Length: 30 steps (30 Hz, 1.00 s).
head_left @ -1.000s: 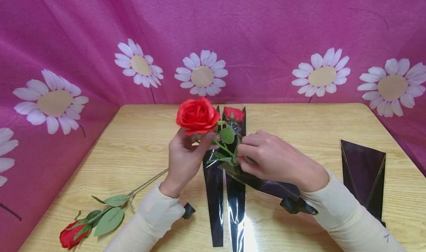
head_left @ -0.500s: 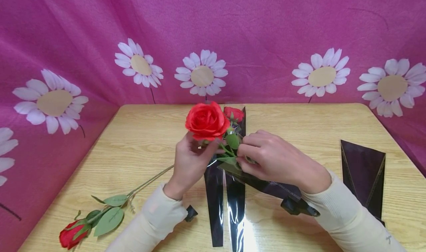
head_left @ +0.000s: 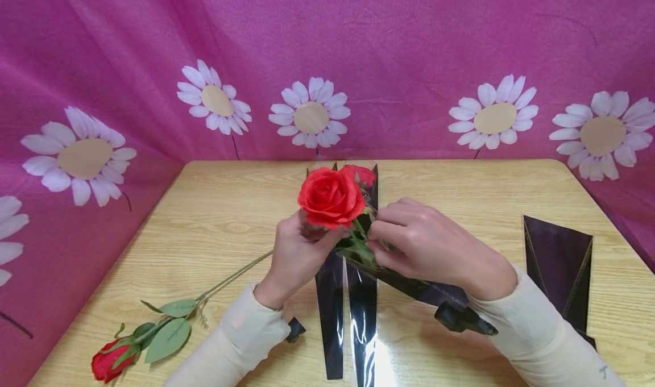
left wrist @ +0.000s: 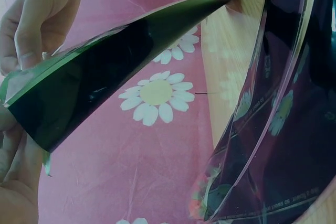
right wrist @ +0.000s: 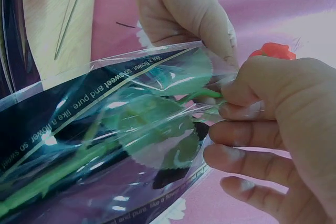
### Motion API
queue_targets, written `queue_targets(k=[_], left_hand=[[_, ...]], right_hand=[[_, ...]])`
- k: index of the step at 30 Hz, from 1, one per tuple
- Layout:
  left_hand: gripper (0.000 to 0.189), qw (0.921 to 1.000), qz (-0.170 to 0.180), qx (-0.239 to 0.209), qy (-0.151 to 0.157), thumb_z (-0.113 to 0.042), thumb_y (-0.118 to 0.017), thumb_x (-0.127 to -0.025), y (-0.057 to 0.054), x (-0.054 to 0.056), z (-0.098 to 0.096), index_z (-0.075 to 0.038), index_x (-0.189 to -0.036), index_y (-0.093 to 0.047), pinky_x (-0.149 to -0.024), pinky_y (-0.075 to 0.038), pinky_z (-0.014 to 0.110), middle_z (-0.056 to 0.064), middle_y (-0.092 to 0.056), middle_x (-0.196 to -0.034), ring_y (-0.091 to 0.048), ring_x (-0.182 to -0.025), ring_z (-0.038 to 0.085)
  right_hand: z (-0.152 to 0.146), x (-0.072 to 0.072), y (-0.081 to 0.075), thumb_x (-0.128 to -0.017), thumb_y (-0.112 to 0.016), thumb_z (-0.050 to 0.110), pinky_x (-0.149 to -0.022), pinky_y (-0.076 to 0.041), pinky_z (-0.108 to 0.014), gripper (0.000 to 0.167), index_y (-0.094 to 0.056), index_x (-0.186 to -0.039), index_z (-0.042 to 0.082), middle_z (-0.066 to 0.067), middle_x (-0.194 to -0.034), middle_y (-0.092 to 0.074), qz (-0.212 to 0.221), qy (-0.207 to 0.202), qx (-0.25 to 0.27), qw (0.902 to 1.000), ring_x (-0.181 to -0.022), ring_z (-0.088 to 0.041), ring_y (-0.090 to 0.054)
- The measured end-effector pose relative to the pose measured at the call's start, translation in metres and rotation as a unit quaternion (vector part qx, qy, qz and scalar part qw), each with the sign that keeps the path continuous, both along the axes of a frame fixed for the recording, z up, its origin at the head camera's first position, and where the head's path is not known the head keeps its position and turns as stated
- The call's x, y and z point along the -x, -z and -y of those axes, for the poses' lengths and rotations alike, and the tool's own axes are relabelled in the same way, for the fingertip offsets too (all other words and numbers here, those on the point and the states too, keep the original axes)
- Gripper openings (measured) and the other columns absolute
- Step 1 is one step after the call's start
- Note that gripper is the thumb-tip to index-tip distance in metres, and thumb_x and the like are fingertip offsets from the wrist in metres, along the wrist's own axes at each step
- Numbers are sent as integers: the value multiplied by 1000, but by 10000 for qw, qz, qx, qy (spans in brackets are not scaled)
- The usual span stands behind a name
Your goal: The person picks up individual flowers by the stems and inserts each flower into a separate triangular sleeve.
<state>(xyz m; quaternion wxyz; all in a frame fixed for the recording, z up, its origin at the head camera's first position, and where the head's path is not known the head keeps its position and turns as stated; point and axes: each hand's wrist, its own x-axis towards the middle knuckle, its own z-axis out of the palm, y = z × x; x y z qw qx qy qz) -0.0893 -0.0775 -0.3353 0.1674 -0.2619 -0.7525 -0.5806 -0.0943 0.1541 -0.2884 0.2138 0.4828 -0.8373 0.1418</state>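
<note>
A red artificial rose (head_left: pixel 330 196) is held by my left hand (head_left: pixel 302 256) just beneath its bloom. My right hand (head_left: pixel 435 245) pinches the mouth of a clear and black flower sleeve (head_left: pixel 425 289), which slants down to the right under that hand. The right wrist view shows the rose's green leaves (right wrist: pixel 163 135) and stem inside the printed sleeve, the bloom staying outside. There, the right thumb and index finger meet at the film edge while the other fingers are spread. Behind the bloom, a second red rose (head_left: pixel 362 175) lies in another sleeve (head_left: pixel 364 319).
Beside that wrapped rose lies another long black sleeve (head_left: pixel 330 319). A loose rose (head_left: pixel 110 360) with its stem lies at the left front. At the right is a dark sleeve (head_left: pixel 560 267). Pink daisy cloth (head_left: pixel 399 46) hangs behind the wooden table (head_left: pixel 215 216).
My left hand has moved the rose to the right and down toward the sleeve's mouth, and more leaves have gone in. The right hand keeps its pinch with hardly any shift.
</note>
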Motion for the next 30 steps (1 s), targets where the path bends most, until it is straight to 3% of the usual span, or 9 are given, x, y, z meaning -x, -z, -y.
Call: queue_targets(k=[5,10,20,24,30], left_hand=[[59,9997,-105,164,170,2,-80,-85,1,0,-2,0,-140,-59,-96,-61,33,19,-69,-135,-72,-120,32],[57,9986,-205,456,142,-1,-84,-82,0,1,-1,-2,-136,-64,-102,-58,32,16,-72,-132,-71,-123,29],[54,9933,487,996,318,-5,-85,-79,-4,1,4,-1,-130,-68,-93,-62,32,17,-73,-125,-68,-115,31],[54,9912,517,1175,336,-4,-85,-77,-6,2,7,1,-128,-65,-92,-64,38,19,-73,-122,-69,-113,34],[55,9830,751,1676,90,-7,-87,-78,-14,5,15,0,-129,-68,-91,-64,42,19,-73,-124,-70,-114,33]], right_hand=[[-1,-2,-3,-78,-89,17,-74,-59,-27,20,-76,-94,17,6,-82,-70,-75,-17,24,10000,-76,-6,-58],[-1,-3,-4,-78,-89,18,-75,-60,-29,25,-79,-100,15,4,-84,-73,-137,-101,95,9998,-77,-7,-61],[0,-6,-4,-75,-89,14,-75,-58,-29,21,-78,-94,14,4,-80,-70,-434,-213,36,9988,-75,-8,-59],[1,-6,-4,-74,-90,14,-73,-57,-28,21,-78,-91,15,4,-78,-69,-419,-191,57,9989,-73,-7,-57],[-2,-2,-4,-75,-87,11,-71,-56,-29,17,-74,-85,16,5,-77,-66,-533,-211,152,9982,-72,-8,-57]])
